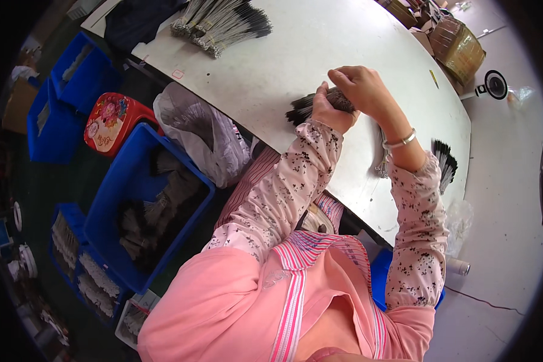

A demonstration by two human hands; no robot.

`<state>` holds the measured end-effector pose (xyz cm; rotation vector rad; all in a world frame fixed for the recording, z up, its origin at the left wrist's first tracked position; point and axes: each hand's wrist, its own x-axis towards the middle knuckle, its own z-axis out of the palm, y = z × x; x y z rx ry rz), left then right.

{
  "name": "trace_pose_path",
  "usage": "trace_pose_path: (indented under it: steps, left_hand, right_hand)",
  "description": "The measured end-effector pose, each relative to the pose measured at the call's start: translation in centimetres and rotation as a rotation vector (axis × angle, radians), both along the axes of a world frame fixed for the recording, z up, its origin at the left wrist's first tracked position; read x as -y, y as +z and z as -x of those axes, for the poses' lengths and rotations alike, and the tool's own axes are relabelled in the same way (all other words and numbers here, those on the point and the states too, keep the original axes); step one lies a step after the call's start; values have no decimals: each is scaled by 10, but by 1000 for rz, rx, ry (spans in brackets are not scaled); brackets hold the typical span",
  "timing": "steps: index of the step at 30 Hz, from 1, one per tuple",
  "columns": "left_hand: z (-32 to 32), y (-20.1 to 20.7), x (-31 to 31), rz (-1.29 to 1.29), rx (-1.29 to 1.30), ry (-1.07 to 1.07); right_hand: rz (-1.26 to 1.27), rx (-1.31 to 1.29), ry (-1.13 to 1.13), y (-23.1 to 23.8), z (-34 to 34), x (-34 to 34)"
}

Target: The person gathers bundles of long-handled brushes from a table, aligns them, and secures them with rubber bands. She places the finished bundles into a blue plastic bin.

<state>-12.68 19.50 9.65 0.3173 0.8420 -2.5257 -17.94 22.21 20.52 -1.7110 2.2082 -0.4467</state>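
My left hand (335,114) is closed round a bundle of thin wire pieces (300,110) above the white table. The bundle's black ends fan out to the left of the hand, and its other end shows as a dark, rounded mass beside the thumb. Over that end my right hand (366,90) is bent, with its fingers curled close to the left thumb. Whatever lies between the right fingers is hidden. Partly behind my right wrist, another wire bundle (382,160) lies on the table. Further right is a black-tipped bundle (444,161).
Several tied bundles (223,24) lie at the table's far left beside a dark cloth (136,24). Below the table's left edge stand a plastic bag (193,136), a red stool (111,123) and a large blue bin (196,208) holding wire pieces. Cardboard boxes (457,48) sit far right.
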Motion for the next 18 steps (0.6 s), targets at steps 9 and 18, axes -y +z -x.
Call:
trace_pose_path:
  steps: [9, 18]
  left_hand:
    - [5, -4, 14, -31, -7, -75]
    - [-8, 11, 9, -114, 14, -65]
  right_hand:
    - [9, -71, 28, -31, 18, 21]
    - [502, 299, -1, -47, 3, -1]
